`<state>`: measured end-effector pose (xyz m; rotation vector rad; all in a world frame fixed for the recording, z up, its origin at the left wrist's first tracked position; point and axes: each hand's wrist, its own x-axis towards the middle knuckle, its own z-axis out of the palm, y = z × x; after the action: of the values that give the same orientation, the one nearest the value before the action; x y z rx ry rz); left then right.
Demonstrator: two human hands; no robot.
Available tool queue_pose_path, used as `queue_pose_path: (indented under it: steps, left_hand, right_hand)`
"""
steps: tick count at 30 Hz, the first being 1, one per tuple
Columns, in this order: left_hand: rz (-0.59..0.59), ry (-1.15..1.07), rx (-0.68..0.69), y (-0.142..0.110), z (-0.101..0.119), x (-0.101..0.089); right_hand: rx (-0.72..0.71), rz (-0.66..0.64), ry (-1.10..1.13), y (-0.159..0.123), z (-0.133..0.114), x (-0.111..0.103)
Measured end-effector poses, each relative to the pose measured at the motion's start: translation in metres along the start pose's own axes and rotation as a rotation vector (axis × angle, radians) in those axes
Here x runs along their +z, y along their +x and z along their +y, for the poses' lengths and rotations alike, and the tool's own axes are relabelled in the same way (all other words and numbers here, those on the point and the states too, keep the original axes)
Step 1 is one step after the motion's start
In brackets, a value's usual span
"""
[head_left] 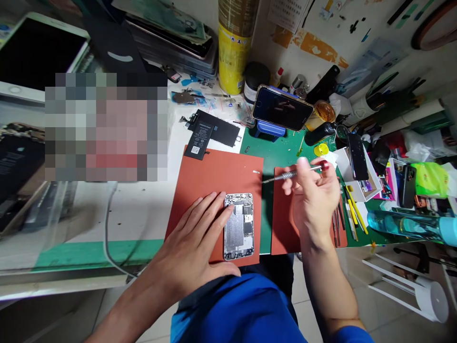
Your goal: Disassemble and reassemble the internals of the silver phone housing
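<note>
Two bare hands are at work over the bench (268,209). The left hand (194,243) lies flat and grips nothing, its fingers stretched across a red-brown mat (214,176), with the index fingertip over the left edge of a phone (237,236); how hard it presses, I cannot tell. That phone lies on the right part of the mat, its inside bare, with metal and small boards showing. The right hand (316,195) is raised and grasps a screwdriver (289,175) between thumb and fingers, red end in the palm side, tip pointing left, above and to the right of the phone and apart from it.

A battery (200,140) rests on the mat's far left corner, overlapping a dark panel (228,133) behind. Farther back, another handset (282,109) leans on a blue stand (270,128), near a yellow can (233,57) and a black jar (256,78). To the right are a second mat (282,209), yellow-handled tools (352,205) and a blue bottle (400,224) on its side.
</note>
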<state>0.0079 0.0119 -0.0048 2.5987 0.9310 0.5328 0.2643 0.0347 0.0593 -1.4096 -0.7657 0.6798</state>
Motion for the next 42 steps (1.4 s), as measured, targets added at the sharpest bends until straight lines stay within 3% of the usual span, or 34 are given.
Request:
queue_pose_path:
  steps: [6, 13, 20, 25, 30, 35, 42]
  left_hand:
    - [0.223, -0.121, -0.021, 0.009, -0.002, -0.007]
    - [0.158, -0.148, 0.041, 0.016, -0.003, -0.010]
    - [0.181, -0.304, -0.051, 0.017, -0.001, -0.012]
    - [0.241, -0.354, -0.140, 0.016, -0.001, -0.012]
    - [0.301, -0.461, -0.281, 0.011, -0.008, -0.013]
    - [0.255, -0.531, -0.257, 0.010, -0.011, -0.013]
    - [0.187, -0.451, -0.208, 0.010, -0.007, -0.012]
  right_hand:
    - [-0.173, -0.083, -0.307, -0.003, 0.028, 0.023]
    - [-0.248, -0.092, -0.421, -0.008, 0.039, 0.025]
    - [-0.251, -0.083, -0.381, -0.007, 0.042, 0.026]
    - [-0.169, -0.033, -0.249, -0.017, 0.025, 0.020]
    - [0.054, -0.057, -0.077, -0.058, 0.008, 0.010]
    - [0.211, -0.008, -0.009, -0.094, 0.030, 0.010]
    - [0.237, 0.095, -0.059, -0.099, 0.049, 0.013]
